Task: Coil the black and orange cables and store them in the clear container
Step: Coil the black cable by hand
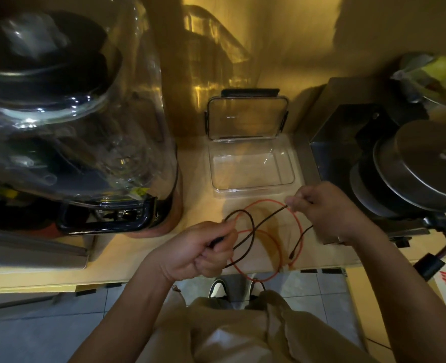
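Note:
A thin black cable stretches between my hands above the counter. My left hand grips one end and a small loop of it near the counter's front edge. Up and to the right, my right hand pinches the cable with its fingertips, and the free end with a plug hangs down below it. The orange cable lies in loose loops on the counter under the black one, one loop drooping over the front edge. The clear container sits open just behind my hands, nothing in it, its lid propped upright against the wall.
A large blender with a clear cover fills the left of the counter. A metal machine with a round lid stands on the right, its black cord hanging off the edge. Below the counter are a tiled floor and my shoes.

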A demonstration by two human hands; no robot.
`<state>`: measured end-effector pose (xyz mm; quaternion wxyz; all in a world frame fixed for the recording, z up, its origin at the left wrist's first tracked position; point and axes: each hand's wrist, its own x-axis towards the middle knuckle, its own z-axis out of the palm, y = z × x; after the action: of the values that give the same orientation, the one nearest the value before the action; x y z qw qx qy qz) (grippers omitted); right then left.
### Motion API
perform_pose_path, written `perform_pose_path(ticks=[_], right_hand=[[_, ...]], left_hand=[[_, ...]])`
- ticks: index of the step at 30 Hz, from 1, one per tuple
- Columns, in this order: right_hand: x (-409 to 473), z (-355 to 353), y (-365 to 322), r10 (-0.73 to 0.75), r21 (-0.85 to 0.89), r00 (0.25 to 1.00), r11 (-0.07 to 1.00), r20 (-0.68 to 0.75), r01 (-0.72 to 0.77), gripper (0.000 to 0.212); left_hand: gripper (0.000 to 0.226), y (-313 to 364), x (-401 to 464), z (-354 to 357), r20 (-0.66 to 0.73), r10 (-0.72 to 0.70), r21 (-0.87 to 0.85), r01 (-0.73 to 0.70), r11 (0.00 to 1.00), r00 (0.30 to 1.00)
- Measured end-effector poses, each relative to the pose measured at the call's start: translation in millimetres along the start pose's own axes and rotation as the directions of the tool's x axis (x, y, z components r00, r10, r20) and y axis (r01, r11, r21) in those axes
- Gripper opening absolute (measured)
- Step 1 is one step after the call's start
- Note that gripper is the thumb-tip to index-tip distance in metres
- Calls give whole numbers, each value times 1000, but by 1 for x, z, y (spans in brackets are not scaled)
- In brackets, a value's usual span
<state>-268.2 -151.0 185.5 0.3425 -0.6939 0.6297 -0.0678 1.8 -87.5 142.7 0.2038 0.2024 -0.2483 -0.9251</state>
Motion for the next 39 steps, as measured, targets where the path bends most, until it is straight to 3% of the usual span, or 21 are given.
perform_pose_path(ticks=[4,7,9,13,16,20,23,28,33,39], right_hand=[[-1,-12,-3,7,254,997,967,75,-26,35],[0,-9,-10,40,401,990,912,133,-91,33],[0,-6,-14,28,576,975,803,219,-152,30],[0,-2,-14,-25,728,951,650,308,-219,34],[0,-4,-9,48,799,957,538,287,-267,30],[-1,-6,1,76,907,939,243,334,-343,21],[0,-9,7,96,928,932,99,351,-359,20],[-1,-10,11,120,923,916,-4,382,-385,29],[-1,-16,11,120,905,899,-122,421,-407,23],[-4,-15,11,137,916,913,-179,385,-359,19]], left_hand=[[48,-2,0,9,-292,38,467,108,878,956],[43,-6,2,15,-316,98,601,119,791,944],[43,-8,4,18,-328,121,601,109,792,937],[44,-12,8,18,-356,156,565,79,821,922],[44,-13,9,14,-349,171,495,26,868,921],[44,-12,10,6,-335,184,224,-112,968,924],[41,-12,8,-4,-353,189,-87,-233,969,916],[41,-12,10,-9,-379,161,-209,-254,944,911],[41,-8,10,-8,-389,182,-305,-313,899,903],[34,-5,13,-4,-327,224,-305,-326,895,918]])
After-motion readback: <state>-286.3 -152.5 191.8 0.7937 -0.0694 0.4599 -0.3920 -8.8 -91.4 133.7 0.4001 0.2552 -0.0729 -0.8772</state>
